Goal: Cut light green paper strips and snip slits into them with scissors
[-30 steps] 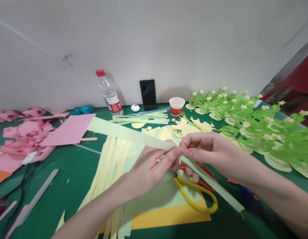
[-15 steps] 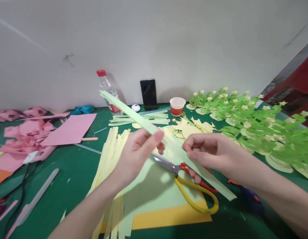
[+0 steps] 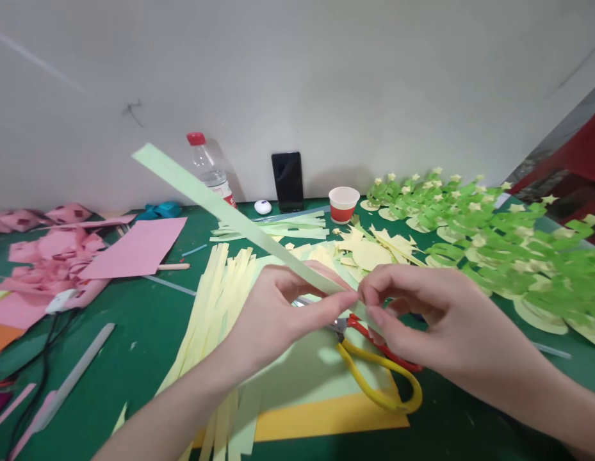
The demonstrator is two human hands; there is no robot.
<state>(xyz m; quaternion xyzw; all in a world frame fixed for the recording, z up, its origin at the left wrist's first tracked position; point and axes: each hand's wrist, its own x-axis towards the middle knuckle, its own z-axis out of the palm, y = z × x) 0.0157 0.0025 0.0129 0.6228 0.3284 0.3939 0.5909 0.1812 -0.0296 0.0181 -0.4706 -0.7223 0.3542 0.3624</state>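
Note:
A long pale green paper strip (image 3: 220,208) slants up to the left across the middle of the view. My left hand (image 3: 297,298) pinches it between thumb and fingers close to its lower end. Right beside it, my right hand (image 3: 412,307) grips that end, the fingertips of both hands almost touching. Beneath the hands lie scissors (image 3: 374,378) with one yellow and one red handle; their blades are mostly hidden by my left hand. They rest on pale green paper sheets (image 3: 321,378), with an orange-yellow sheet (image 3: 326,419) under these.
Yellow paper strips (image 3: 205,314) lie left of the sheets. Behind are a water bottle (image 3: 213,173), a phone (image 3: 287,182), a paper cup (image 3: 344,206) and yellow star cutouts (image 3: 374,248). Green paper plants (image 3: 474,230) crowd the right; pink paper (image 3: 138,250) and glue sticks (image 3: 79,374) the left.
My left hand has slid right along the strip toward my right hand. The strip's lower end no longer sticks out past my right hand, and its upper end reaches farther up left.

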